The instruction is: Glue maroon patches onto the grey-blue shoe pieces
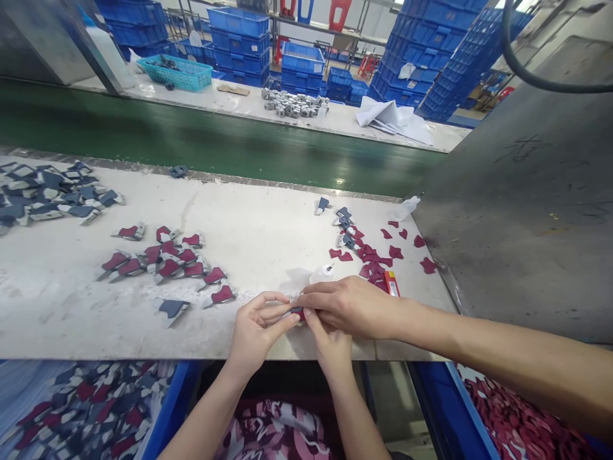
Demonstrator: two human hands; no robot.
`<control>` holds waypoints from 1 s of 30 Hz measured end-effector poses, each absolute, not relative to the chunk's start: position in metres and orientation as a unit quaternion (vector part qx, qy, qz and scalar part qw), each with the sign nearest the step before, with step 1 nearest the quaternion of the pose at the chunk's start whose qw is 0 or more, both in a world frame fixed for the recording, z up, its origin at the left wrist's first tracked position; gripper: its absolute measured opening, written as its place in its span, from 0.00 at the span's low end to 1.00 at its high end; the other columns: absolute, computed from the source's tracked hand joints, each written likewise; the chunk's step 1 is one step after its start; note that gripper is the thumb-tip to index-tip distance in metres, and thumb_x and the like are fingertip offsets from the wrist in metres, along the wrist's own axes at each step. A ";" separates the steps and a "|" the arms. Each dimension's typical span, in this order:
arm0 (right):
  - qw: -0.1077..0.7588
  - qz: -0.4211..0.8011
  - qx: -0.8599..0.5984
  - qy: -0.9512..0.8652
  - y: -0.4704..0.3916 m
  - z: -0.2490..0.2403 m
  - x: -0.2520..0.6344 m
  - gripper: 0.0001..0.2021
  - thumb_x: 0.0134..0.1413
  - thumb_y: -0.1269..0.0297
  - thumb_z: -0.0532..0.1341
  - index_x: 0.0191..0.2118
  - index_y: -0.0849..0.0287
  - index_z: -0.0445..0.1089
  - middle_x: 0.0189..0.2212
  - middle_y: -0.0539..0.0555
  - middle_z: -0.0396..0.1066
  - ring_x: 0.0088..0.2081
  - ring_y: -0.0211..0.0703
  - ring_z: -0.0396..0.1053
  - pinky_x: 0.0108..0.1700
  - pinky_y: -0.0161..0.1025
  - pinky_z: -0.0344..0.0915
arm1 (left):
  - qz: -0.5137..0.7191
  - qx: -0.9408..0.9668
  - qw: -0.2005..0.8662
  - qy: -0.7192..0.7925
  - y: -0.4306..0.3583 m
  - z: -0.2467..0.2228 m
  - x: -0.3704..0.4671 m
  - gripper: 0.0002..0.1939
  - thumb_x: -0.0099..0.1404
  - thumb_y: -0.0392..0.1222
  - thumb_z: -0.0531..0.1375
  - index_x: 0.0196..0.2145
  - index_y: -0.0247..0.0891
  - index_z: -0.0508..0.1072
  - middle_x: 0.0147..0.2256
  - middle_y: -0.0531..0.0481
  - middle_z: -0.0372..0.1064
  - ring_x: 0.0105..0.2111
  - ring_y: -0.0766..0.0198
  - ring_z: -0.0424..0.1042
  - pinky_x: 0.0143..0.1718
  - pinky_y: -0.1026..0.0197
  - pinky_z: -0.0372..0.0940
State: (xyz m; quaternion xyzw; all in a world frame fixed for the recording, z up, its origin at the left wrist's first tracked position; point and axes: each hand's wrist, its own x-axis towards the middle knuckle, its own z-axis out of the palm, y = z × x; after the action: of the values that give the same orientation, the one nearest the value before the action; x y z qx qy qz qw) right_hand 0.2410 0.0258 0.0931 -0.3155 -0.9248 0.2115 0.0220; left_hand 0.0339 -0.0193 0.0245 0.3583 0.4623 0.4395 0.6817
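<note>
Between my left hand (258, 326) and my right hand (330, 345) is a small part with a maroon patch (301, 314) and a bit of dark blue. My left fingers and thumb pinch it from the left, my right thumb and fingers from the right. A co-worker's hand (357, 306) reaches in from the right and covers much of the part and my right fingertips. Just behind the hands lies a white bottle with a thin dark tip (322, 275). Maroon-topped parts (167, 267) lie on the white bench to the left, near a single blue-topped part (173, 309).
Loose maroon pieces (371, 255) and a red lighter (391, 283) lie to the right, beside a metal panel (517, 204). Blue-topped parts (52, 191) are heaped at far left. A green conveyor belt (239, 153) runs behind. Filled bins flank my lap.
</note>
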 end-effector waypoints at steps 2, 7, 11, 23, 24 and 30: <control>0.019 0.234 -0.324 -0.916 0.027 0.093 0.241 0.22 0.59 0.72 0.57 0.58 0.50 0.67 0.51 0.52 0.74 0.44 0.43 0.75 0.40 0.35 0.68 | 0.438 0.357 0.683 0.462 -0.018 0.026 0.035 0.17 0.52 0.40 0.72 0.37 0.37 0.72 0.35 0.45 0.82 0.37 0.57 0.81 0.42 0.60 0.73; 0.017 0.262 -0.348 -0.900 0.030 0.097 0.238 0.20 0.60 0.73 0.57 0.55 0.51 0.69 0.49 0.51 0.75 0.47 0.44 0.74 0.45 0.36 0.67 | 0.432 0.347 0.682 0.477 -0.015 0.028 0.035 0.16 0.51 0.40 0.73 0.36 0.36 0.75 0.35 0.45 0.82 0.38 0.55 0.80 0.44 0.59 0.72; 0.007 0.236 -0.370 -0.898 0.031 0.097 0.235 0.19 0.56 0.73 0.60 0.53 0.53 0.70 0.47 0.52 0.76 0.43 0.45 0.75 0.39 0.35 0.66 | 0.434 0.361 0.671 0.481 -0.013 0.027 0.033 0.21 0.52 0.46 0.72 0.41 0.34 0.76 0.39 0.41 0.81 0.40 0.53 0.80 0.45 0.58 0.72; 0.152 0.278 -0.449 -0.835 0.001 0.138 0.282 0.14 0.56 0.68 0.61 0.50 0.57 0.71 0.40 0.55 0.74 0.31 0.37 0.69 0.34 0.33 0.66 | 0.497 0.339 0.711 0.364 -0.017 0.023 0.025 0.41 0.66 0.67 0.51 0.60 0.28 0.62 0.42 0.32 0.79 0.44 0.43 0.78 0.55 0.44 0.63; 0.160 0.309 -0.490 -0.799 -0.004 0.146 0.296 0.14 0.55 0.67 0.63 0.49 0.57 0.72 0.39 0.54 0.74 0.30 0.37 0.68 0.34 0.33 0.66 | 0.489 0.330 0.721 0.363 -0.017 0.023 0.024 0.40 0.66 0.67 0.50 0.60 0.28 0.61 0.42 0.32 0.79 0.44 0.43 0.78 0.56 0.43 0.62; 0.163 0.512 -0.482 -0.692 -0.041 0.159 0.333 0.18 0.50 0.57 0.67 0.46 0.59 0.73 0.40 0.56 0.72 0.37 0.42 0.71 0.39 0.37 0.69 | 0.453 0.317 0.740 0.384 -0.011 0.019 0.020 0.32 0.66 0.62 0.54 0.53 0.30 0.68 0.43 0.34 0.79 0.47 0.42 0.77 0.55 0.44 0.63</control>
State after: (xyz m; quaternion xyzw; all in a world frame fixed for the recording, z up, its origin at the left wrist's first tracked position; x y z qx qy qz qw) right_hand 0.3327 -0.0407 0.1589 -0.4822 -0.6921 0.5116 0.1634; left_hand 0.0197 -0.0109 0.0192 0.3170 0.3839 0.4529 0.7396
